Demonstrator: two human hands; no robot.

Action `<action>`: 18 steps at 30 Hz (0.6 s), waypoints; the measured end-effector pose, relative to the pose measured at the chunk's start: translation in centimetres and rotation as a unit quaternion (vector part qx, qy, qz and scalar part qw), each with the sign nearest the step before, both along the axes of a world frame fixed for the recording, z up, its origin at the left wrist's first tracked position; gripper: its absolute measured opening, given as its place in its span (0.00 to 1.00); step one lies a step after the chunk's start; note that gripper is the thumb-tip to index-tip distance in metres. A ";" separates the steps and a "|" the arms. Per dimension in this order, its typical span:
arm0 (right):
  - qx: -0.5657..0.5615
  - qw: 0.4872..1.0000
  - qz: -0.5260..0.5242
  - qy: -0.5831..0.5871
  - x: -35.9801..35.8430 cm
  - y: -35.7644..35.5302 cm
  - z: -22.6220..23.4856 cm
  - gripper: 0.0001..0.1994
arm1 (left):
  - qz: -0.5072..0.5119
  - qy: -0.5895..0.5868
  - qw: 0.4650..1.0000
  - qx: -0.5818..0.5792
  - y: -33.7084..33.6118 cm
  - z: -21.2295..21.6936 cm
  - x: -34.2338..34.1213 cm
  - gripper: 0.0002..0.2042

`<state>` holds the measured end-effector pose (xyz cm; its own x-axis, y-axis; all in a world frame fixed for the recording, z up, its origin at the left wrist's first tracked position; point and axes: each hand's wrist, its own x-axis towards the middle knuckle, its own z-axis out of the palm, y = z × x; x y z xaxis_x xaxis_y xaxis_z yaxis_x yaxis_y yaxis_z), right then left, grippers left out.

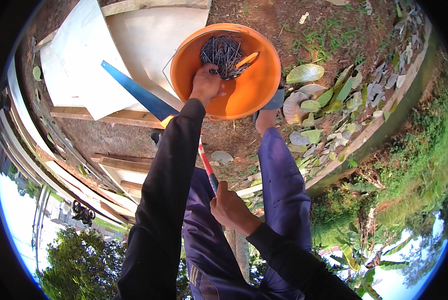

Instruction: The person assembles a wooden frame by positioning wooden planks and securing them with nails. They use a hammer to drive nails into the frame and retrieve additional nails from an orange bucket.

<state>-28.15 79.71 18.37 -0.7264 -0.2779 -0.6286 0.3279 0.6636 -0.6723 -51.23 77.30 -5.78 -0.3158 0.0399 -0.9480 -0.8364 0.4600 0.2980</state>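
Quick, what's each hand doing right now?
Left hand: in the orange bucket, at the nails; grip unclear.
Right hand: closed around a red-and-black tool handle.

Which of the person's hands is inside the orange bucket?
The left hand, at the pile of nails in the bucket; the right hand is outside it, gripping a red-and-black handle.

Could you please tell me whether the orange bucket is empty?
Not empty, but partly filled: nails lie inside the bucket, leaving much orange bare.
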 end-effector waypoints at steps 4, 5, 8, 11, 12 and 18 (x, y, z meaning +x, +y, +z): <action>0.001 1.000 -0.006 0.004 0.3 -0.2 0.0 0.10 | -0.091 0.028 0.995 -0.030 -0.3 -1.3 -0.2 0.12; -0.001 1.000 -0.009 0.001 0.4 -0.3 -0.1 0.10 | -0.057 0.061 0.996 -0.038 -0.4 -1.7 -0.1 0.11; -0.033 0.997 -0.052 -0.047 0.0 -0.1 0.0 0.10 | -0.011 0.174 0.980 -0.092 -1.0 -4.3 1.0 0.09; -0.052 0.990 -0.097 -0.087 -1.1 0.5 0.3 0.11 | -0.095 0.301 0.928 -0.199 -0.3 -5.7 1.2 0.09; -0.038 0.996 -0.053 -0.056 -1.2 0.5 0.2 0.11 | -0.132 0.337 0.902 -0.234 0.5 -5.7 1.2 0.09; -0.023 0.995 0.097 -0.009 -1.7 1.4 0.4 0.18 | -0.225 0.267 0.901 -0.259 1.5 -5.1 -0.4 0.11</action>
